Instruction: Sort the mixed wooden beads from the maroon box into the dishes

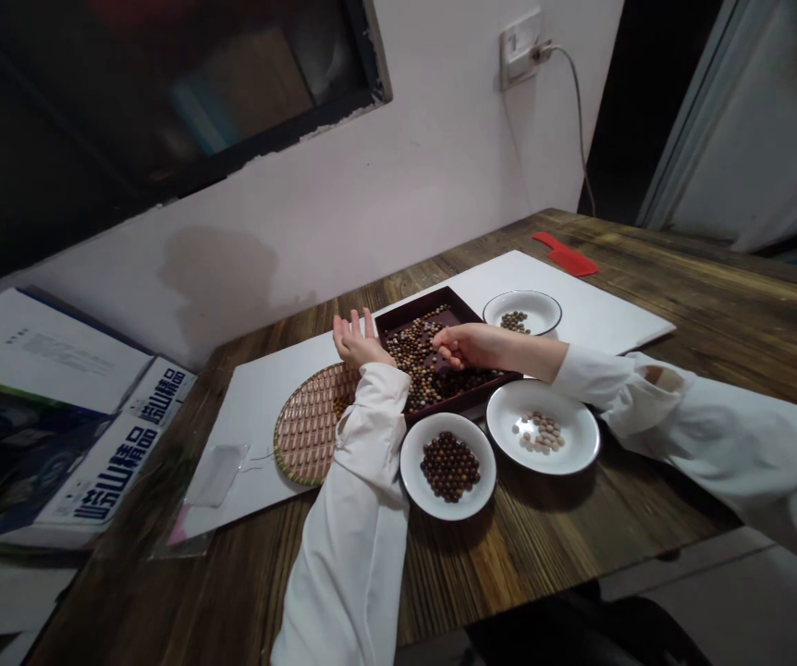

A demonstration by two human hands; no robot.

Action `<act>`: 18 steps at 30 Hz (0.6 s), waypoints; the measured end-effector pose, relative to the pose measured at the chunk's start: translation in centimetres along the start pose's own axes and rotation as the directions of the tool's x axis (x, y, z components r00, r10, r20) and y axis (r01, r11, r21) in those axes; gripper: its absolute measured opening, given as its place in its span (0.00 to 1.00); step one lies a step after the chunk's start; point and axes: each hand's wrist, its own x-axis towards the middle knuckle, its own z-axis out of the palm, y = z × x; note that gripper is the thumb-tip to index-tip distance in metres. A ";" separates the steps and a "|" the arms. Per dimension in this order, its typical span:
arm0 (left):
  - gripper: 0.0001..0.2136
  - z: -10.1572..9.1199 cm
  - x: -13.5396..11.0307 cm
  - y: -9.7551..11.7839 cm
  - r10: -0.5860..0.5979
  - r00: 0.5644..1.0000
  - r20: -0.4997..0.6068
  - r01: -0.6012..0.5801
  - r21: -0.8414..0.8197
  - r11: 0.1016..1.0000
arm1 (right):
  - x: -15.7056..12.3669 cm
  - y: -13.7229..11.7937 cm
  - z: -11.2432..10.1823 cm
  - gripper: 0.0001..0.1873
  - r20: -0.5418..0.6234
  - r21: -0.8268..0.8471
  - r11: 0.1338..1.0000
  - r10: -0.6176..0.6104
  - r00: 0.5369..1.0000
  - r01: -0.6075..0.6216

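My left hand [358,340] lies palm up with its fingers apart, beside the left corner of a dark brown square tray [405,308] and holding nothing. The tray is full of mixed brown and pale beads. My right hand [459,347] reaches over the tray, fingers curled down among the beads; any beads in them are hidden. Near it are a white plate of pale beads [543,427], a white plate of dark beads [447,465] and a white bowl of greyish-brown beads [521,313]. A round woven tray [310,424] lies under my left sleeve [363,444].
White boards [260,435] lie on the wooden table [509,546] beneath these things. A red plastic tool [565,254] lies at the far right, a clear plastic bag [214,476] at the left. Printed booklets [58,416] stand beyond the table's left edge.
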 end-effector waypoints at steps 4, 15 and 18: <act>0.24 0.1 -0.4 0.4 -0.040 0.999 0.013 0.040 0.016 0.999 | 0.2 0.2 -0.2 0.04 0.025 -0.011 1.000 -0.011 1.000 0.011; 0.25 -0.1 -0.9 0.8 -0.004 0.999 0.045 -0.002 0.145 0.989 | 0.1 0.2 -0.2 0.04 0.039 -0.043 0.999 -0.011 0.999 0.013; 0.26 0.0 -1.0 0.9 -0.005 0.999 0.042 0.000 0.116 0.993 | 0.2 0.3 -0.4 0.05 0.059 -0.046 0.999 -0.014 0.998 0.017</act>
